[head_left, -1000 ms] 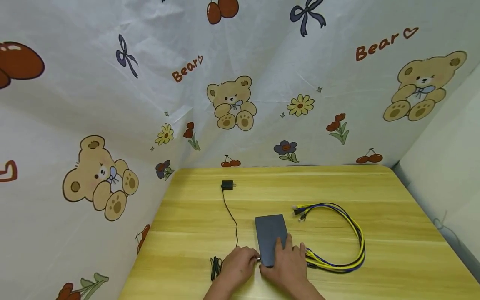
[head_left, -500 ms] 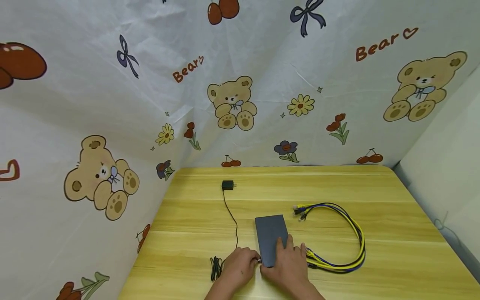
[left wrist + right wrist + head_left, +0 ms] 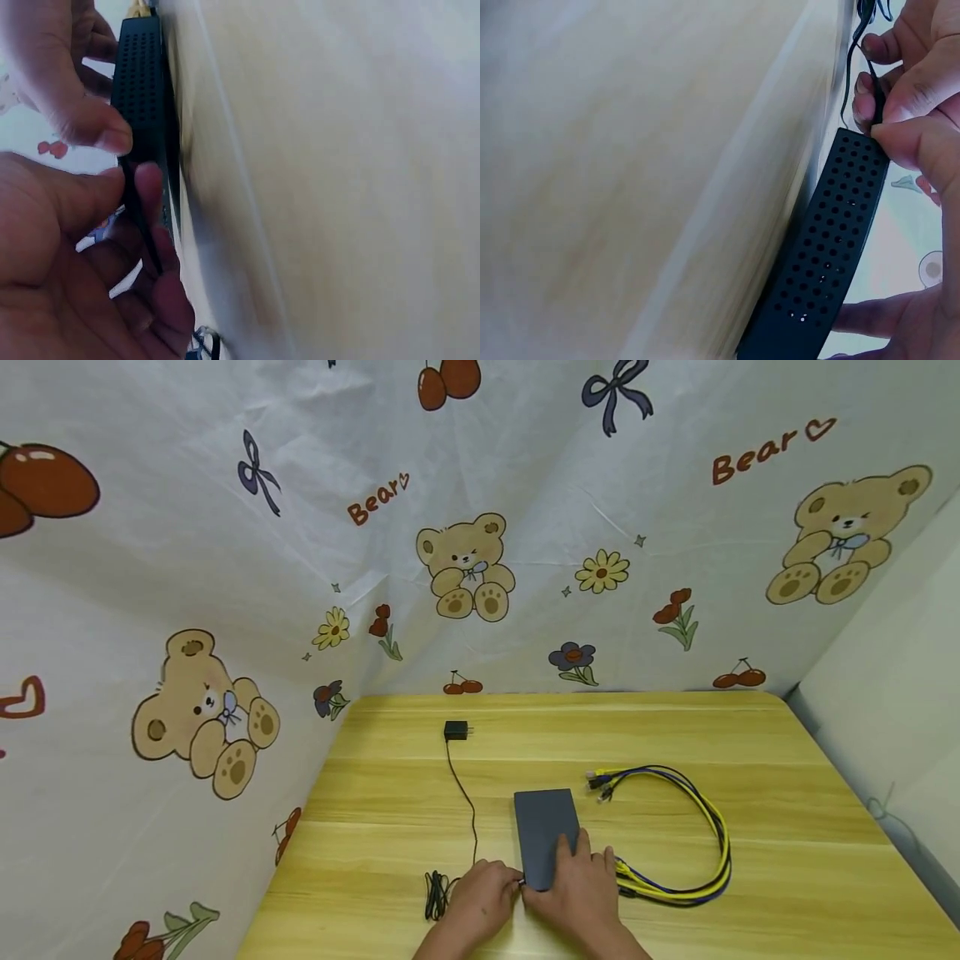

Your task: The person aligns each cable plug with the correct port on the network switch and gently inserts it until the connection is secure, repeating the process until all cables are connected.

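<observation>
A flat dark grey network switch (image 3: 546,825) lies on the table, its perforated side (image 3: 141,75) showing in the left wrist view. My left hand (image 3: 480,897) pinches a slim black power plug (image 3: 877,101) at the switch's near left corner. The plug's tip is hidden by the fingers and the corner. My right hand (image 3: 577,889) holds the switch, with its thumb at the near left corner and its fingers over the top and right edge. Yellow, blue and black network cables (image 3: 723,843) curve out from the right side, their near ends partly behind the right hand.
A black power adapter (image 3: 456,730) lies farther back on the wooden table (image 3: 360,827), its thin cord running toward the left hand. Beside that hand is a bundled stretch of black cord (image 3: 437,895). The cables' loose plugs (image 3: 597,783) lie right of the switch.
The switch has shifted slightly right, and both hands with it. Less of the plug's metal tip shows between the left fingers and the corner. The bundled cord has edged right too.
</observation>
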Motion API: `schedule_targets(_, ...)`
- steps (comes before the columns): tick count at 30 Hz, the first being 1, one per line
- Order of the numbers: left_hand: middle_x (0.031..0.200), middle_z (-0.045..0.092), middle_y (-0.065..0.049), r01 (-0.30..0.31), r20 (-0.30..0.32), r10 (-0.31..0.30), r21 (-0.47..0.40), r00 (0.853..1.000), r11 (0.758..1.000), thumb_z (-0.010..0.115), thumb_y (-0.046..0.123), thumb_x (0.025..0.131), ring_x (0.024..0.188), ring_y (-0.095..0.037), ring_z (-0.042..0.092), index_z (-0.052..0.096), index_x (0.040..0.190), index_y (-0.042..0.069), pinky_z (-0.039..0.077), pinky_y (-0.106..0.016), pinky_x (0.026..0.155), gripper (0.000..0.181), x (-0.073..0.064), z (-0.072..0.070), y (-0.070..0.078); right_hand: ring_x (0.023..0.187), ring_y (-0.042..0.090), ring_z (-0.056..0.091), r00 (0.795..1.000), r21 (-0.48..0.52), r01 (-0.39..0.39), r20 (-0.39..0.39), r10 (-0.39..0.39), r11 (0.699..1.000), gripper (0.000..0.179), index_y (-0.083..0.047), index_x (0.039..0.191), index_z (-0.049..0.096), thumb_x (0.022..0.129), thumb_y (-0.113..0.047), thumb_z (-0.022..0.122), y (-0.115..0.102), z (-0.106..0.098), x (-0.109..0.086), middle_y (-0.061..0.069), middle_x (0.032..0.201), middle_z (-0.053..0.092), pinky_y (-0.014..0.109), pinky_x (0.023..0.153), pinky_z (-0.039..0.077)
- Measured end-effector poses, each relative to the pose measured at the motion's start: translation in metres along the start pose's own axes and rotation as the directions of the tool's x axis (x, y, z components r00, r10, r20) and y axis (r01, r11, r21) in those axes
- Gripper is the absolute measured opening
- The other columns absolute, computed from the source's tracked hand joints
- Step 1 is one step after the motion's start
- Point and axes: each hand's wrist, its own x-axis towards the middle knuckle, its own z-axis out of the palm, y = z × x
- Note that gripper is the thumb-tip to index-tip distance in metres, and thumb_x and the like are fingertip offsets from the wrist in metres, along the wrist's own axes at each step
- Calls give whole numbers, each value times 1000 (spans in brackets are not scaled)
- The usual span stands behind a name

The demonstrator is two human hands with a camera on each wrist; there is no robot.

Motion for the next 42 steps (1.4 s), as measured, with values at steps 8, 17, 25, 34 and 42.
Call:
schedule_targets(8,97,74,11,43,-51,-44,-16,998,999,69,17,93,89,-14,65,80,105,24,50,-49,82,17,3,2,-1,98,52,61,999,27,-23,33,22,999,99,3,131,61,63,-67,75,-1,2,-2,36,135,50,69,104,31)
schedule_targets(17,92,73,12,69,21,-70,33,997,997,69,18,93,84,-10,66,79,105,25,42,-44,73,18,7,2,2,99,52,60,999,26,-22,47,21,999,98,3,131,61,63,-66,76,-1,1,-2,36,136,50,70,105,29)
schedule_targets(25,85,67,14,18,22,-20,103,1000,995,69,21,93,78,-8,61,79,104,30,40,-38,69,17,6,4,1,98,52,61,999,8,-7,34,6,1000,98,3,131,62,63,-68,76,1,-1,-3,36,135,51,70,104,30)
schedule_targets(34,87,71,13,44,-75,-36,118,997,992,71,19,91,79,-9,64,80,101,28,37,-37,65,15,6,3,2,99,51,60,999,15,-2,35,2,1000,96,1,130,63,63,-66,76,-3,0,-6,36,136,51,69,105,29)
schedule_targets(42,91,74,14,36,-45,-33,86,998,996,72,20,90,82,-8,67,80,97,27,41,-39,68,12,7,1,1,98,50,61,999,16,16,34,-16,1000,90,-4,132,63,65,-63,75,-3,-1,-7,35,138,50,70,104,30)
